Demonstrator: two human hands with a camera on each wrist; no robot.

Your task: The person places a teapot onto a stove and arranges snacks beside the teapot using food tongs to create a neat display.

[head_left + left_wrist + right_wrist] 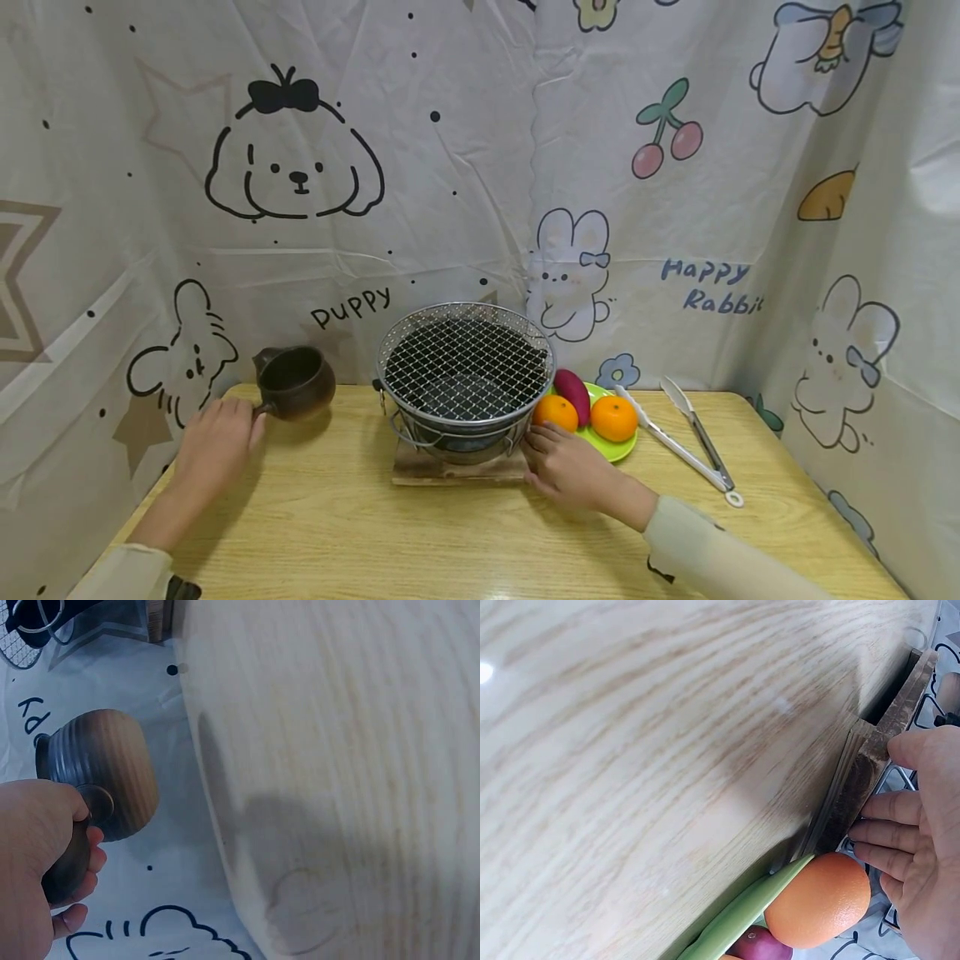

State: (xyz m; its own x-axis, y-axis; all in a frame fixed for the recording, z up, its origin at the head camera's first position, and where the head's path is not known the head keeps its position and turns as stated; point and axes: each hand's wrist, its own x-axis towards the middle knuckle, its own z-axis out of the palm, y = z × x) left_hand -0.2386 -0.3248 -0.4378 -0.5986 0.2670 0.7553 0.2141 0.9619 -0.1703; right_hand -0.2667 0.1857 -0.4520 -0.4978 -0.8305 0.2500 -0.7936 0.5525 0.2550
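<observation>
My left hand grips the handle of a dark brown clay pot at the back left. In the left wrist view the fingers curl round that short handle, and the ribbed pot body shows apart from the tabletop. Over at the grill's right side, my right hand has its fingers extended beside the wooden board. In the right wrist view its thumb and fingertips are at the board's edge, near an orange. A round metal grill with a wire mesh top stands on the board.
A green plate right of the grill carries two oranges and a purple sweet-potato-like item. Metal tongs with white and grey arms lie spread farther right. Printed cloth hangs round the back and sides of the wooden table.
</observation>
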